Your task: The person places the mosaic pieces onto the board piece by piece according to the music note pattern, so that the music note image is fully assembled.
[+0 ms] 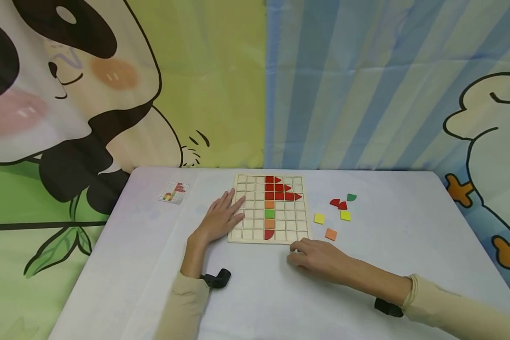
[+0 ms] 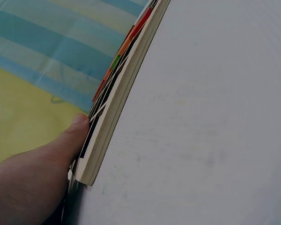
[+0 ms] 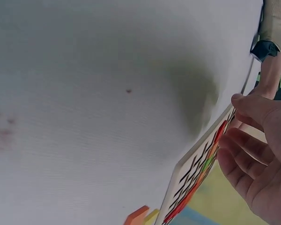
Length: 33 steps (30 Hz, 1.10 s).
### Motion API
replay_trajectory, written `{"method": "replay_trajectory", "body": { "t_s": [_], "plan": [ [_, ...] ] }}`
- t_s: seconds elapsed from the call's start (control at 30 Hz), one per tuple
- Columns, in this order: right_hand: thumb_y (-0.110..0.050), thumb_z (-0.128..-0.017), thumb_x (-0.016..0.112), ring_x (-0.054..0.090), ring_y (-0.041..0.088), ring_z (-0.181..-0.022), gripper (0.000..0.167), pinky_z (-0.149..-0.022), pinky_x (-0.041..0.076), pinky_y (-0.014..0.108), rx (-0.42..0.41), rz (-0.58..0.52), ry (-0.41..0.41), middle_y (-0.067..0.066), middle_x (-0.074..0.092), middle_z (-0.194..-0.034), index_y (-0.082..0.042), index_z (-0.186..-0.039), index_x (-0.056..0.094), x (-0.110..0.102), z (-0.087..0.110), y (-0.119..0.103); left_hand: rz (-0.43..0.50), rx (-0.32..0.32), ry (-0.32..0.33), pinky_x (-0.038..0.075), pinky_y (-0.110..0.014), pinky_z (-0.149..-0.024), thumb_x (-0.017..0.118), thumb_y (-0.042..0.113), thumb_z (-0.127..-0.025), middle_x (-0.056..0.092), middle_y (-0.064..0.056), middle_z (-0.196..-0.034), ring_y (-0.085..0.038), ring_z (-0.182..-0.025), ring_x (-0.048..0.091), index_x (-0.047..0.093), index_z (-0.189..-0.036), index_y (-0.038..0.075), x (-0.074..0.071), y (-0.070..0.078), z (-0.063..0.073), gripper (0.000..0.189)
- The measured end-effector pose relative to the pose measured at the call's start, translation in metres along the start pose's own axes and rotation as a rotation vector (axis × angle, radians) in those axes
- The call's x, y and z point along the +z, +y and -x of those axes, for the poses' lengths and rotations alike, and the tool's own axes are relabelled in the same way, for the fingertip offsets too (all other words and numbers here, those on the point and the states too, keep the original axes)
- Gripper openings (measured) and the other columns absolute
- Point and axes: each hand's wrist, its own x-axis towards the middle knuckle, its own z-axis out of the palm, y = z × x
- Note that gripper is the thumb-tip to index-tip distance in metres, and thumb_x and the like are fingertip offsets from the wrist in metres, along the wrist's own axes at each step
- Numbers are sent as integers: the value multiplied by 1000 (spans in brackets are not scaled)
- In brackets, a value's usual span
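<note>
Basically, left hand has fingers spread, not gripping, on the board and could skid it, jolting placed pieces, if it pushes, while right hand, loosely bent, seemingly empty, might knock the orange tile beyond its fingers if swung carelessly.

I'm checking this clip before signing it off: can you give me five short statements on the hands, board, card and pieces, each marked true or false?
1. The left hand touches the left side of the grid board. True.
2. Two yellow squares lie loose, right of the grid board. True.
3. The right hand pinches one of the yellow squares. False: no piece shows in the right hand.
4. The green square sits between two orange squares. True.
5. The pattern card lies right of the grid board. False: the pattern card lies left of it.
</note>
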Motion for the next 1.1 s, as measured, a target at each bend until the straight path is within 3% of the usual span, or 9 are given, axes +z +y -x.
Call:
{"method": "replay_trajectory", "body": {
  "t_s": [0.33,0.47,0.67,0.93,1.1],
  "plan": [
    [-15,-82,89,67,17,-94,38,-69,59,22,176,-10,-62,3,70,-111,-18,-116,74,-13,26,17,23,-1,-1,6,-57,-130,48,43,-109,4,-12,-175,-34,-163,1,29,-165,20,-1,1,2,64],
    [-14,-79,91,67,20,-95,40,-71,61,26,233,26,-25,6,70,-113,-17,-116,78,-22,38,29,31,-2,0,6,-57,-130,48,44,-109,4,-12,-175,-34,-163,1,29,-165,20,0,2,2,64],
    [-13,-75,93,66,31,-109,35,-75,64,37,329,72,45,15,70,-122,-18,-107,80,-25,54,53,33,-2,0,6,-57,-130,48,43,-109,4,-12,-175,-34,-163,1,29,-165,19,0,1,1,64],
    [-12,-79,90,64,37,-110,34,-76,64,42,475,19,-26,18,68,-122,-12,-112,81,-27,65,80,23,-18,-21,4,-54,-130,45,46,-109,1,-9,-176,-30,-163,-1,25,-166,23,1,0,0,64],
    [-10,-81,88,64,39,-110,30,-77,64,45,502,-6,-34,20,68,-121,-9,-110,81,-25,68,94,27,-14,-20,5,-54,-130,45,46,-109,1,-9,-176,-30,-163,-1,26,-165,23,1,0,0,63]
  ]
}}
